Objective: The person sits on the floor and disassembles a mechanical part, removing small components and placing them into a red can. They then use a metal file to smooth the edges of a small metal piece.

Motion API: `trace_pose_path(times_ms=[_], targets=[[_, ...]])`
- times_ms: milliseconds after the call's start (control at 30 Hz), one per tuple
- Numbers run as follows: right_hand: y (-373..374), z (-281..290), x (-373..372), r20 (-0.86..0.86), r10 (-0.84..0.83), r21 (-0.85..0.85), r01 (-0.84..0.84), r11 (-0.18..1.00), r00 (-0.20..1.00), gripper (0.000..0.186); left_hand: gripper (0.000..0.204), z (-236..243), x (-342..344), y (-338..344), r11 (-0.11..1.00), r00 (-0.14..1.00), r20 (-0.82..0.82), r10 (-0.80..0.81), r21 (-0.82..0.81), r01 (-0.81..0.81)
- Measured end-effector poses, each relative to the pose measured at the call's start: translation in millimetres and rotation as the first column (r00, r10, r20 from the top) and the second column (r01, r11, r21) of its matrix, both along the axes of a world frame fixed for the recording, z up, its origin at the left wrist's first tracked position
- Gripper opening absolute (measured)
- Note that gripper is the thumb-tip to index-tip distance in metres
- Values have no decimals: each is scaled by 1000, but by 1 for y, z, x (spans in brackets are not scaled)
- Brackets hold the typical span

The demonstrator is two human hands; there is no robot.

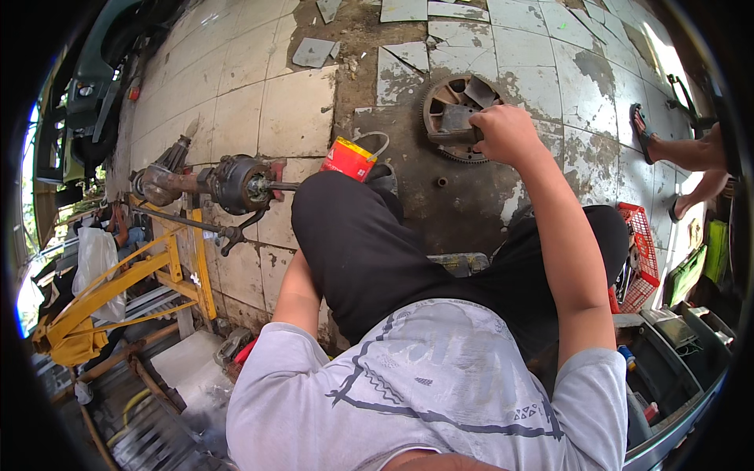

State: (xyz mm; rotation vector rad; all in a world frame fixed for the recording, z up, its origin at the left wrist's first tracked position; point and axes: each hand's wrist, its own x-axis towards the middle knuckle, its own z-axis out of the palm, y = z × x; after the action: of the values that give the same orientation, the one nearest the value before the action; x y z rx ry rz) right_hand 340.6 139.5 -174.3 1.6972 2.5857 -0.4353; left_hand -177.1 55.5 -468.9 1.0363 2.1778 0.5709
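My right hand (503,135) is closed at the right edge of a dark, flat-sided metal piece (458,122). That piece lies over a round, toothed flywheel (429,106) on the floor in front of me. A second dark plate (480,91) leans on the flywheel's upper right part. My left forearm (299,286) goes down behind my left knee, which hides the hand. By that knee stands a red and yellow box or can (349,159), with a pale curved loop beside it. A small ring-shaped metal part (441,181) sits on the floor below the flywheel.
To the left lies a vehicle axle (196,182) with a brake drum, near a yellow metal frame (118,298). A red basket (640,259) and a grey toolbox (664,377) stand at my right. Another person's feet (644,137) are at the far right. Broken tiles (314,52) lie ahead.
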Motion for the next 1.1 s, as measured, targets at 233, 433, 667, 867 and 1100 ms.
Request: trace_pose_path(times_ms=[233, 433, 667, 867, 1100], targets=[[-4, -25, 13, 1, -47, -17, 47, 999, 999, 30, 45, -14, -5, 74, 982, 992, 98, 81, 165, -97], [-4, -31, 13, 60, -40, -62, 44, 997, 997, 27, 48, 79, 41, 150, 949, 891, 329, -312, 146, 279], [0, -27, 10, 86, -35, -42, 39, 998, 996, 21, 42, 141, 94, 237, 562, 562, -9, -827, -65, 825], [-1, -15, 19, 20, -95, 2, 95, 995, 995, 22, 43, 199, 170, 256, 328, 320, -116, -940, -57, 943], [0, -3, 28, -4, -113, 16, 113, 993, 994, 26, 42, 181, 228, 170, 297, 208, -359, -910, -213, 931]])
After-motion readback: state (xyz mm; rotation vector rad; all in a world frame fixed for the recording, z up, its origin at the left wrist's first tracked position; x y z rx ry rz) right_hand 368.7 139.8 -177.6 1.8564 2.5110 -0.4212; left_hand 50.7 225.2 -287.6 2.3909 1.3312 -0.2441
